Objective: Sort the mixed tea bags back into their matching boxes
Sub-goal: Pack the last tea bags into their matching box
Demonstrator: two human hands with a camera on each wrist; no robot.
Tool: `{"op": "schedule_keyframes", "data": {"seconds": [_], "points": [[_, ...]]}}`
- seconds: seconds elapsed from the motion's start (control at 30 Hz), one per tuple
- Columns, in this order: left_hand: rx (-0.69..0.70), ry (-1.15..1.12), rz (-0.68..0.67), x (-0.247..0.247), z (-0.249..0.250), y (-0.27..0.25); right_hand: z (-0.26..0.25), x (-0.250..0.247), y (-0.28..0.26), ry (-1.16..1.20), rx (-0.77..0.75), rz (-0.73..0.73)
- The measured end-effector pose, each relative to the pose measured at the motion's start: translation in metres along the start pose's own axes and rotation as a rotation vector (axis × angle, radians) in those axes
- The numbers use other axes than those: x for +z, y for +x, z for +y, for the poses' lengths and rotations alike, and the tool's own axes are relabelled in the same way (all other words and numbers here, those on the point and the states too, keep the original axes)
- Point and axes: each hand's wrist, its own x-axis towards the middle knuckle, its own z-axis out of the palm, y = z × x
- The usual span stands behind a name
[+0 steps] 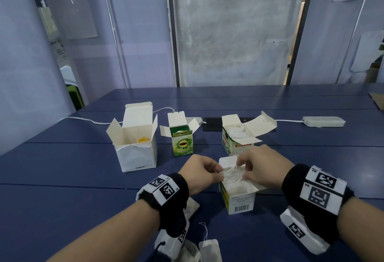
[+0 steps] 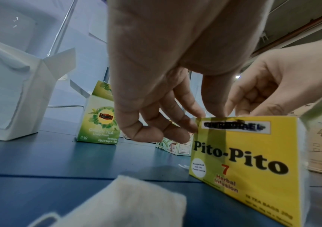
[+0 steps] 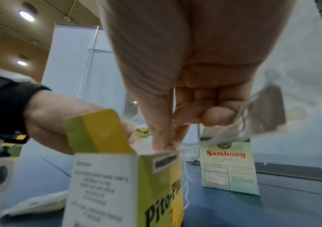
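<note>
The yellow Pito-Pito box [image 1: 241, 201] [image 2: 243, 161] [image 3: 117, 184] stands open in front of me, with white tea bags [image 1: 234, 180] inside. My left hand [image 1: 219, 173] [image 2: 195, 121] pinches the box's top edge by its raised flap [image 3: 96, 132]. My right hand [image 1: 242, 170] [image 3: 165, 144] reaches into the opening, thumb and forefinger pinching a tea bag's strings [image 3: 185, 176]; a paper tag [image 3: 267, 112] dangles beside it. Behind stand an open white box [image 1: 135, 143], a green tea box [image 1: 182, 141] [image 2: 99, 121] and a Sambong box [image 1: 236, 137] [image 3: 228, 165].
Loose tea bags [image 1: 209, 250] [image 2: 127, 202] lie on the blue table [image 1: 62, 178] under my left forearm. At the back lie a dark flat device [image 1: 214, 123], a white power strip [image 1: 323, 121] and a cable [image 1: 83, 119]. A cardboard corner [image 1: 377, 99] shows far right.
</note>
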Motion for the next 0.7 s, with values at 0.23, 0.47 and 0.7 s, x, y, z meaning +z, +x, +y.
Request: {"op": "schedule_keyframes", "data": {"seconds": [0.23,0.47,0.7], "points": [[-0.001,0.027,-0.011,-0.003,0.002,0.0,0.009,-0.018,0.014,0.046,0.02,-0.085],[0.014,0.015,-0.018,-0.002,0.001,-0.001,0.022,-0.015,0.035,-0.047,0.115,-0.008],[0.012,0.036,-0.034,-0.003,0.003,-0.001,0.034,-0.013,0.014,0.049,0.075,-0.168]]}}
